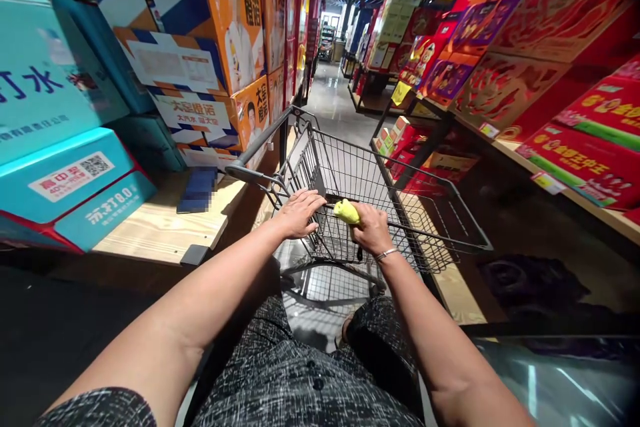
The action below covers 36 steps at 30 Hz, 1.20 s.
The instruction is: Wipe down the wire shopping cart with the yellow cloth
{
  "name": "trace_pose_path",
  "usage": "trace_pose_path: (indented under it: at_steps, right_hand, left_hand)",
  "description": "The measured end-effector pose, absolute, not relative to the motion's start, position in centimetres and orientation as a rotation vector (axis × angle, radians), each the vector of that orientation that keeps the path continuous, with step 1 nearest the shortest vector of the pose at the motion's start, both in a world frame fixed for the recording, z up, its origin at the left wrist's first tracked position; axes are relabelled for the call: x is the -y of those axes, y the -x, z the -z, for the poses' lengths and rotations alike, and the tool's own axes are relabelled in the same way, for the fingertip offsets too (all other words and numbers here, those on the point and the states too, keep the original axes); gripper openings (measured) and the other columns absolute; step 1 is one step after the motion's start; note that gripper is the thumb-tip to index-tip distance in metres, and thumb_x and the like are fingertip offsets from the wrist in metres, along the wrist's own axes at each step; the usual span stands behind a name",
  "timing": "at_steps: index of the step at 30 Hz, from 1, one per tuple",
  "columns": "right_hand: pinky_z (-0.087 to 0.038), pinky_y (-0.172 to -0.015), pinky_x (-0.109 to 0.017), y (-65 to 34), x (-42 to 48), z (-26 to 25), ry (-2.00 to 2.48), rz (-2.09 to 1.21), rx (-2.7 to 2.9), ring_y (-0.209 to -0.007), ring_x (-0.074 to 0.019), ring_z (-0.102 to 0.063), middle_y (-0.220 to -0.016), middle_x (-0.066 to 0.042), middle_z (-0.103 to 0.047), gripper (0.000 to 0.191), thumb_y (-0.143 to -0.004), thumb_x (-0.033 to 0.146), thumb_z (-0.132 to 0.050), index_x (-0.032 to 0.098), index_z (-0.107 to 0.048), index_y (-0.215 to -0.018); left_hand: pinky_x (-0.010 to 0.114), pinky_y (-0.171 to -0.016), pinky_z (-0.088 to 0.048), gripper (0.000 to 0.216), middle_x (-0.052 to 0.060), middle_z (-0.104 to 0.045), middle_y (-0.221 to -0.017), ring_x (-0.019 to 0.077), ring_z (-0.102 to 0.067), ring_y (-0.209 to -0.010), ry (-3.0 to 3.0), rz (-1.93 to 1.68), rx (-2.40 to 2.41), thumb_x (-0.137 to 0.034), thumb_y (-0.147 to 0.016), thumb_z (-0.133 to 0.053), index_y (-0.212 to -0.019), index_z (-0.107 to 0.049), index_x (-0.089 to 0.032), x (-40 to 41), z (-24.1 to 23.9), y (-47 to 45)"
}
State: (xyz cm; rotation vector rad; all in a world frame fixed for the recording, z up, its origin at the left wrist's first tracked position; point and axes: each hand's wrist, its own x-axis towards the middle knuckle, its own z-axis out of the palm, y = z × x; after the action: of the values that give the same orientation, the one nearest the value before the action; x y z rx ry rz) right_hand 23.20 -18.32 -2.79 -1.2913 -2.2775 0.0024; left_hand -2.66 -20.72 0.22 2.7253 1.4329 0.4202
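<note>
A dark wire shopping cart (350,154) stands turned sideways in front of me, its handle (250,170) pointing left. My left hand (301,214) lies on the cart's near top rail with its fingers stretched out, holding nothing. Just to the right, my right hand (373,227) is closed around a crumpled yellow cloth (347,212) at the same rail. Part of the cloth is hidden inside the fingers. Below the basket, the cart's lower frame (325,280) shows close to my legs.
On the left, a wooden shelf (220,197) bears turquoise boxes (115,194), orange drink cartons (245,114) and a blurred dark-blue item (197,188). Red gift boxes (575,160) fill the right shelf (505,147), close to the cart. An aisle (330,90) runs ahead.
</note>
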Motion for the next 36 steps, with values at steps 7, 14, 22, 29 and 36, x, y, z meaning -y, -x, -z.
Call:
trace_pose_path:
  at_steps: [7, 14, 22, 29, 36]
  right_hand:
    - [-0.04, -0.086, -0.037, -30.0, 18.0, 4.7, 1.338, -0.004, 2.222, -0.102, -0.0253, -0.057, -0.114, -0.011, -0.065, 0.05, -0.075, 0.014, -0.051, 0.018, -0.058, -0.124]
    - [-0.042, -0.09, -0.04, -30.0, 18.2, 5.1, 1.383, 0.011, 2.155, -0.104, -0.0271, -0.056, -0.112, -0.012, -0.065, 0.053, -0.074, 0.014, -0.05, 0.019, -0.056, -0.127]
    - [-0.024, -0.111, -0.055, -22.2, 19.3, 7.4, 1.402, 0.222, 2.073, -0.134, -0.0298, -0.035, -0.14, -0.009, -0.049, 0.068, -0.078, 0.009, -0.047, 0.029, -0.046, -0.143]
    - [-0.036, -0.097, -0.047, -20.8, 17.7, 14.1, 1.468, 0.157, 2.375, -0.116, -0.0269, -0.042, -0.13, -0.006, -0.055, 0.055, -0.088, 0.007, -0.045, 0.036, -0.059, -0.132]
    - [-0.037, -0.086, -0.04, -28.9, 18.7, 19.0, 1.449, 0.107, 2.535, -0.101, -0.0228, -0.046, -0.106, -0.005, -0.065, 0.035, -0.086, 0.008, -0.051, 0.029, -0.071, -0.106]
  left_hand:
    - [0.046, -0.123, -0.018, 0.049, 0.012, -0.056, -0.136, 0.0263, -0.043, -0.136, -2.628, -0.47, -1.537, -0.036, -0.083, -0.063, -0.128, -0.054, -0.018, 19.4, -0.6, 3.2]
    - [0.044, -0.118, -0.026, 0.054, 0.012, -0.052, -0.138, 0.0281, -0.04, -0.136, -2.647, -0.423, -1.49, -0.038, -0.084, -0.061, -0.133, -0.05, -0.018, 19.5, -0.6, 2.5]
    - [0.043, -0.116, -0.025, 0.062, 0.009, -0.056, -0.135, 0.026, -0.045, -0.13, -2.679, -0.32, -1.503, -0.022, -0.08, -0.053, -0.141, -0.048, -0.02, 17.6, -1.5, 1.7]
    - [0.042, -0.106, -0.031, 0.054, 0.006, -0.063, -0.123, 0.025, -0.052, -0.119, -2.648, -0.298, -1.498, -0.023, -0.081, -0.047, -0.134, -0.055, -0.025, 15.8, -1.6, 2.2]
    - [0.045, -0.103, -0.03, 0.04, 0.005, -0.067, -0.115, 0.0276, -0.052, -0.112, -2.576, -0.392, -1.592, -0.032, -0.081, -0.054, -0.12, -0.062, -0.026, 13.8, -1.1, 2.3]
